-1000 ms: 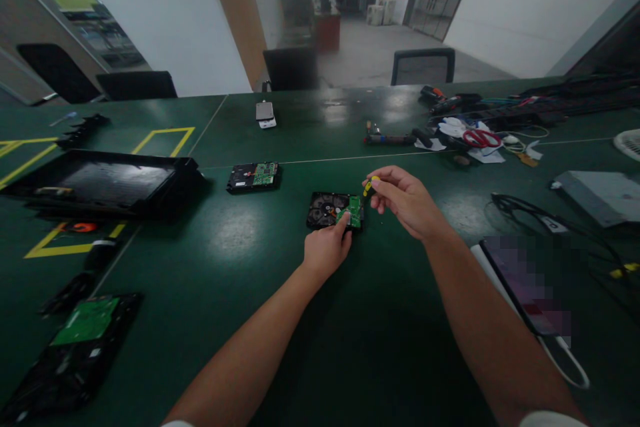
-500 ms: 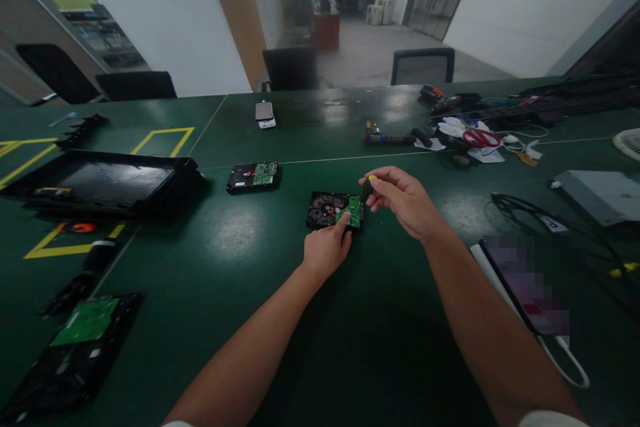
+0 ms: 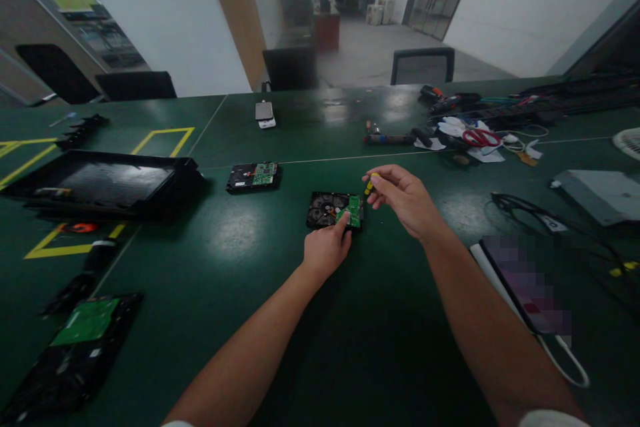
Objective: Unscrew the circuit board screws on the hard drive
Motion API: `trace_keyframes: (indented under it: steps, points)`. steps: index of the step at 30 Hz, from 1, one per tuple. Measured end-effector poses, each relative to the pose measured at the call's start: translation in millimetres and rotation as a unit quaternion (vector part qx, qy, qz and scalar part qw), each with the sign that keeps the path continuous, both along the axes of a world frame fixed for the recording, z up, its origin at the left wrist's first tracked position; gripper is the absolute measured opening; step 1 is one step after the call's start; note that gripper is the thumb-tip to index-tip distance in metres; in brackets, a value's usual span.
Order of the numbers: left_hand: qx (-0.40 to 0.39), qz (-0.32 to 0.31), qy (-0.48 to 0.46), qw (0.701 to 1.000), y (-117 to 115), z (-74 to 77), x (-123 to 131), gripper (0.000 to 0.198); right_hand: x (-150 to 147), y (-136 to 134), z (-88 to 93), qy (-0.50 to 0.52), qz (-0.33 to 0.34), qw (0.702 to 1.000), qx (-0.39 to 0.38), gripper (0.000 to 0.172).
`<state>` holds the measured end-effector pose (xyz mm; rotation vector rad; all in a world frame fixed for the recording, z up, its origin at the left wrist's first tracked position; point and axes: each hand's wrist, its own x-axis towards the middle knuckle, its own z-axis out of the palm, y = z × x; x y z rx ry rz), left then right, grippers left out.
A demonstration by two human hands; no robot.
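Note:
A hard drive (image 3: 326, 207) with a green circuit board lies on the green table in front of me, board side up. My left hand (image 3: 327, 250) holds it at its near right part, with a finger resting on the board. Between the fingertips of my right hand (image 3: 397, 197) is a small screwdriver (image 3: 371, 185) with a yellow and dark handle. It points down toward the right end of the drive. Its tip is too small to make out, so I cannot tell whether it touches the drive.
A second hard drive (image 3: 253, 176) lies behind to the left, and another (image 3: 75, 347) at the near left. A black tray (image 3: 105, 180) stands at left. A phone (image 3: 525, 287), a grey box (image 3: 600, 193) and cables are at right. Tools and gloves (image 3: 463, 127) lie further back.
The screwdriver's handle now shows more yellow where it looked mostly dark before, and my right hand's fingers have shifted slightly. My left hand and the drive stay in place.

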<state>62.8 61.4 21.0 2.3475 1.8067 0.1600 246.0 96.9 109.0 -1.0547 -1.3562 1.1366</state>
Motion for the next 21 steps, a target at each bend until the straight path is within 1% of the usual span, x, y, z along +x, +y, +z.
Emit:
trace_keyframes:
  steps: [3, 7, 13, 19, 21]
  points:
    - [0.000, -0.002, -0.004, 1.000, 0.5, -2.0, -0.4, 0.057, -0.1, 0.1, -0.8, 0.024, 0.007, 1.000, -0.017, 0.026]
    - [0.007, -0.004, -0.010, 1.000, 0.7, -2.9, -0.8, 0.056, 1.4, -0.8, 1.5, -0.014, -0.010, 1.000, -0.009, 0.026]
    - [0.005, -0.006, -0.010, 1.000, 0.0, -0.4, -0.8, 0.056, 0.5, -4.0, 6.9, -0.058, -0.008, 0.998, 0.002, 0.023]
    - [0.007, -0.003, -0.011, 1.000, 0.9, -3.4, -0.2, 0.056, -1.1, -1.5, 1.0, -0.001, 0.006, 1.000, -0.010, 0.026]
    - [0.007, -0.003, -0.011, 1.000, 1.2, -4.9, -0.5, 0.055, -0.2, -0.4, -0.7, -0.004, 0.000, 1.000, -0.006, 0.025]
